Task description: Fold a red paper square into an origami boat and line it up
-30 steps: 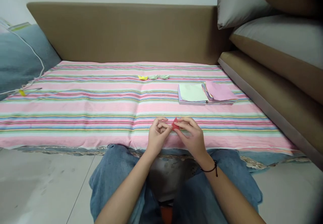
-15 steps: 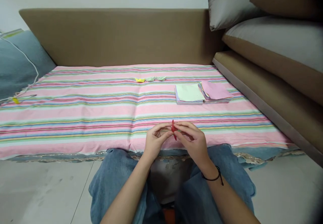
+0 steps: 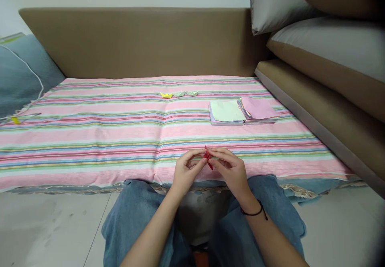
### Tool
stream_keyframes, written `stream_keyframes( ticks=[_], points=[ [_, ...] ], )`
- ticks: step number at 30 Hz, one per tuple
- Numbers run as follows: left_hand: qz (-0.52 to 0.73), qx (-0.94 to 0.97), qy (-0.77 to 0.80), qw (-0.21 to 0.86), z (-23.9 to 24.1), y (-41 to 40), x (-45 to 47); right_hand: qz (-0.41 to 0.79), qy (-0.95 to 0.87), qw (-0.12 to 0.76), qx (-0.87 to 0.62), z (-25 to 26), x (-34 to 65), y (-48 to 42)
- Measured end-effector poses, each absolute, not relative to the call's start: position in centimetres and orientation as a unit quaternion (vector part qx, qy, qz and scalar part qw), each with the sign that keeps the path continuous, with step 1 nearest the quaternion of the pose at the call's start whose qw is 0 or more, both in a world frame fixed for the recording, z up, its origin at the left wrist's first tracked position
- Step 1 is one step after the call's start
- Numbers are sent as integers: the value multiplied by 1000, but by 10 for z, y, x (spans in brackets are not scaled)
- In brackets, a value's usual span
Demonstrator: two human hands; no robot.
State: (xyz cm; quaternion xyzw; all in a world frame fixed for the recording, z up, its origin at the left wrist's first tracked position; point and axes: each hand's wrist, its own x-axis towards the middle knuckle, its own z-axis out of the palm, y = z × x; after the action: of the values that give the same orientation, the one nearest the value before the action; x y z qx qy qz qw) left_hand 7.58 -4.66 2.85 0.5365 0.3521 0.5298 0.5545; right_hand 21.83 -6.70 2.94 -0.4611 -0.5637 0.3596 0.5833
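Observation:
A small piece of folded red paper [image 3: 207,157] is pinched between both hands, above the front part of the striped cloth. My left hand [image 3: 188,168] grips its left side with thumb and fingertips. On its right side, my right hand [image 3: 230,170] is closed in the same kind of pinch; a dark cord bracelet circles that wrist. The fingertips cover part of the paper, so its full shape is hidden. Farther back on the cloth, a yellow folded paper boat [image 3: 166,95] sits in a row with two pale green folded paper boats [image 3: 191,93].
A stack of square paper with a pale green sheet [image 3: 227,111] on top lies beside another topped by a pink sheet [image 3: 260,107]. Grey and brown cushions [image 3: 325,46] are piled at the right. A white cable [image 3: 33,72] runs along the left, and a brown backboard [image 3: 144,44] stands behind.
The red paper has tilted slightly between my fingers, and both hands sit a little lower in view. The boats and paper stacks stay in place.

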Motion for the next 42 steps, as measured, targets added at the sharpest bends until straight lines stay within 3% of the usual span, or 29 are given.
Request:
stream_keyframes(
  ticks=[19, 35, 42],
  points=[
    [513, 556, 410, 509, 21, -41, 76, 438, -470, 603, -473, 18, 218, -61],
    [507, 531, 431, 526, 12, -39, 76, 327, -491, 601, -539, 7, 219, -58],
    [474, 481, 394, 624, 16, -40, 76, 295, -524, 604, -523, 8, 221, -57]
  ],
)
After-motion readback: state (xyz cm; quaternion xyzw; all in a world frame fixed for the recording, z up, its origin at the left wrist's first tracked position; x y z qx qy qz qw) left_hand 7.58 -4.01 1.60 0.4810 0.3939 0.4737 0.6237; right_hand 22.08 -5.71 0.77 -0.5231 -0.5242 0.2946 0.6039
